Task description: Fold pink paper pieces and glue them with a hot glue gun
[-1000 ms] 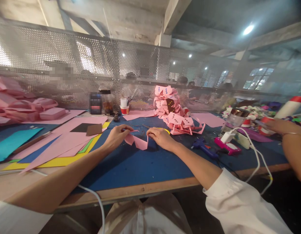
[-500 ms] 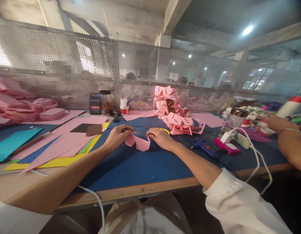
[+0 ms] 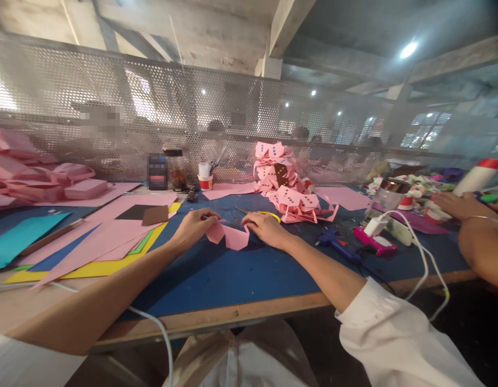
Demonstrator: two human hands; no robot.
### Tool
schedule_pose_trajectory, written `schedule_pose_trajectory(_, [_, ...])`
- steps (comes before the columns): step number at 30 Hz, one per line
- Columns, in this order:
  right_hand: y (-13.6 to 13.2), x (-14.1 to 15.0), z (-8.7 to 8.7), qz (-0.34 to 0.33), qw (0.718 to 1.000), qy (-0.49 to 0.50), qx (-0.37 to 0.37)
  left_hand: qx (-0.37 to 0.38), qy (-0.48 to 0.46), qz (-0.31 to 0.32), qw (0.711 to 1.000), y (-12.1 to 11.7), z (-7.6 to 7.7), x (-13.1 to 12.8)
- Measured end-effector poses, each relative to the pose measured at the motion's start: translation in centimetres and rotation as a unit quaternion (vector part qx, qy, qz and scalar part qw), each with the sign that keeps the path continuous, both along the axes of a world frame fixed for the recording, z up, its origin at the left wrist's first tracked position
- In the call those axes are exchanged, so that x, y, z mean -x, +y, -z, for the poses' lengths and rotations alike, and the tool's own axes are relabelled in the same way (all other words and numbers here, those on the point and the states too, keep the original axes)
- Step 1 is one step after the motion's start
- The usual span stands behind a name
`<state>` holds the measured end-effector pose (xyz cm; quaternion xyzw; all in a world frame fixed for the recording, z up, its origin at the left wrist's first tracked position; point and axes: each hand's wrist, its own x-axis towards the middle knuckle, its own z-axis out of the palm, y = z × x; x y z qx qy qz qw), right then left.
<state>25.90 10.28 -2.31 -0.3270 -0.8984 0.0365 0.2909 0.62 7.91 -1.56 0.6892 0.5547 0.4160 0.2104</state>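
A folded pink paper piece (image 3: 236,238) hangs between my two hands just above the blue table mat. Its left end is pinched by my left hand (image 3: 197,221), thumb against fingers. My right hand (image 3: 265,228) grips the upturned right end between thumb and fingertips. Scissors with yellow handles (image 3: 273,216) lie just beyond my right hand, partly hidden by it. Behind them rises a pile of pink paper shapes with dots (image 3: 287,185). A blue glue gun (image 3: 337,244) rests to the right of my right forearm.
Coloured paper sheets (image 3: 123,231) lie at left, near a heap of pink paper boxes (image 3: 43,172). Jars and a paper cup (image 3: 206,181) stand by the mesh screen. At right are a pink power strip (image 3: 376,242), a white cable (image 3: 424,258) and another person's hands (image 3: 462,207).
My hands and the pink paper have hardly moved. At right, the other person's arm has shifted slightly left, and more of the hands shows beside the white bottle.
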Motion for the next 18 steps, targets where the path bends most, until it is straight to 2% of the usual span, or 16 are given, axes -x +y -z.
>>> schedule_pose_trajectory(10, [0.1, 0.0, -0.2, 0.049, 0.996, 0.062, 0.049, 0.012, 0.023, -0.015, 1.0, 0.7, 0.5, 0.4])
schedule_pose_trajectory(18, [-0.8, 0.0, -1.1, 0.094, 0.989, 0.062, 0.094, 0.018, 0.026, -0.025, 0.999, 0.0, 0.0, -0.1])
